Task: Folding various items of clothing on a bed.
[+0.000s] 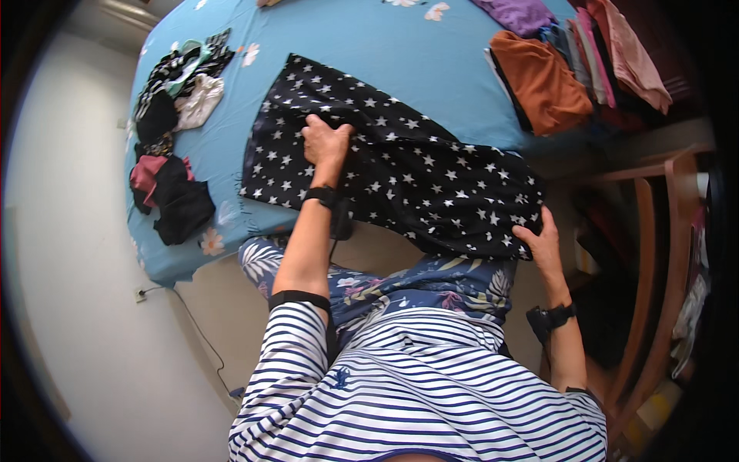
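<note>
A black fabric garment with white stars (pixel 427 173) spreads from the blue bed sheet across to my lap. Its exact kind is hard to tell with the folds. My left hand (pixel 326 141) is on its left part with curled fingers; whether they pinch the cloth is hidden. At the garment's right end, my right hand (pixel 540 234) grips the edge, thumb on top and fingers beneath. Creases run through the cloth between both hands. The left part lies fairly flat on the bed, while the lower right part hangs over the bed's edge above my knees.
Crumpled clothes (pixel 173 98) and a black and pink heap (pixel 179 196) lie on the bed's left side. At the right sit a folded orange garment (pixel 540 81) and a row of folded clothes (pixel 600 52). A wooden chair frame (pixel 658 260) stands right. A cable (pixel 199 332) trails along the floor.
</note>
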Motion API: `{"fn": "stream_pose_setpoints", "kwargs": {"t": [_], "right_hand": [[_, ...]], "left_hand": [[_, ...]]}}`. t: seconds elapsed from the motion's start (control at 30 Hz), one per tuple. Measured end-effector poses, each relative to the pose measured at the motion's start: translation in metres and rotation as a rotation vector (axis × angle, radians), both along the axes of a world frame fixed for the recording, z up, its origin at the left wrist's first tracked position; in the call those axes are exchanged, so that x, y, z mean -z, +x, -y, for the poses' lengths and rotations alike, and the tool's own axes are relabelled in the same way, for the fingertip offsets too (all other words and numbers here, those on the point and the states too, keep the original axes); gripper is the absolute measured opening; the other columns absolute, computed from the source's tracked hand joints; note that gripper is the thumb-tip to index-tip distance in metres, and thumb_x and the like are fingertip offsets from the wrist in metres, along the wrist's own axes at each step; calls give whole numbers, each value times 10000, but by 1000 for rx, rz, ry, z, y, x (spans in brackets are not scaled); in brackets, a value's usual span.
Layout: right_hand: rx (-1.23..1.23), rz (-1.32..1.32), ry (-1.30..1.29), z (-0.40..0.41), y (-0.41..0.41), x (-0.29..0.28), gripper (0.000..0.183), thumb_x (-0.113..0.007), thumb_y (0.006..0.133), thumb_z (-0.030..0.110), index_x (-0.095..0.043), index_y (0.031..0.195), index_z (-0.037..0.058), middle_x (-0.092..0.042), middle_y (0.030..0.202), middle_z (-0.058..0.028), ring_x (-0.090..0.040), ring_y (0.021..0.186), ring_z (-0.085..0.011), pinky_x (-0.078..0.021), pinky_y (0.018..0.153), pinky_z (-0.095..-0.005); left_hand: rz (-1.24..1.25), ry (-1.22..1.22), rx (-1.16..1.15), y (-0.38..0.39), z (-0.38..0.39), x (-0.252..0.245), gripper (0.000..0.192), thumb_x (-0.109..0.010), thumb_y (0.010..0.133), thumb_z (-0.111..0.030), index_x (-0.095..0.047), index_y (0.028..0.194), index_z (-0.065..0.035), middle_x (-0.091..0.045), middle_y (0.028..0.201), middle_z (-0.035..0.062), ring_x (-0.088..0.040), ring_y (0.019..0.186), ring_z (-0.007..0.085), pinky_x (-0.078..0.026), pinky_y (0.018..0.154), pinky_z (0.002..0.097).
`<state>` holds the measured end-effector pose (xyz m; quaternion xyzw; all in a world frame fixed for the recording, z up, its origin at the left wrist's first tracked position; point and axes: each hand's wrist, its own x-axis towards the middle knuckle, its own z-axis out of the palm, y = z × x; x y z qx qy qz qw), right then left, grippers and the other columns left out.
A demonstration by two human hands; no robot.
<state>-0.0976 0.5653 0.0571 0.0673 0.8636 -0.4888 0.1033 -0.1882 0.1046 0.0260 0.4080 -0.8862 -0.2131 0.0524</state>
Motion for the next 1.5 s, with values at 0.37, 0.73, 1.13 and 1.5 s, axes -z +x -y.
{"fn": "stream_pose_setpoints", "kwargs": {"t": [0.37, 0.73, 1.13, 1.5], "right_hand": [[10, 11, -151, 5, 0, -1, 810, -823, 739, 120, -466, 1452, -20, -643, 1291, -116, -615, 1158, -193, -470, 1038, -327], [8, 36, -242, 10, -1, -8, 699, -810, 760, 103, -516, 1384, -18, -661, 1218, -84, -629, 1076, -159, -501, 973, -301], [-2, 1, -148, 6, 0, -2, 658, -812, 758, 133, -547, 1341, -18, -669, 1202, -94, -627, 1083, -175, -490, 976, -317], [0, 23, -37, 4, 0, -3, 792, -829, 740, 166, -495, 1435, -9, -655, 1297, -139, -623, 1167, -229, -463, 1037, -345]], "left_hand": [[-120, 308, 24, 0, 45, 29, 196, -655, 787, -204, -663, 853, -19, -725, 887, 231, -722, 906, 364, -555, 832, 450], [33, 62, 238, 23, -21, -10, 955, -928, 543, -359, -518, 1340, -28, -513, 1263, 197, -616, 1129, 405, -527, 954, 482], [-43, 33, 135, 11, 2, 9, 452, -647, 811, -161, -499, 1210, -9, -569, 1200, 200, -665, 1037, 425, -547, 886, 511], [2, -207, 93, -8, 7, 6, 431, -646, 880, -283, -525, 1181, -1, -596, 1211, 212, -692, 1016, 419, -579, 860, 501]]}}
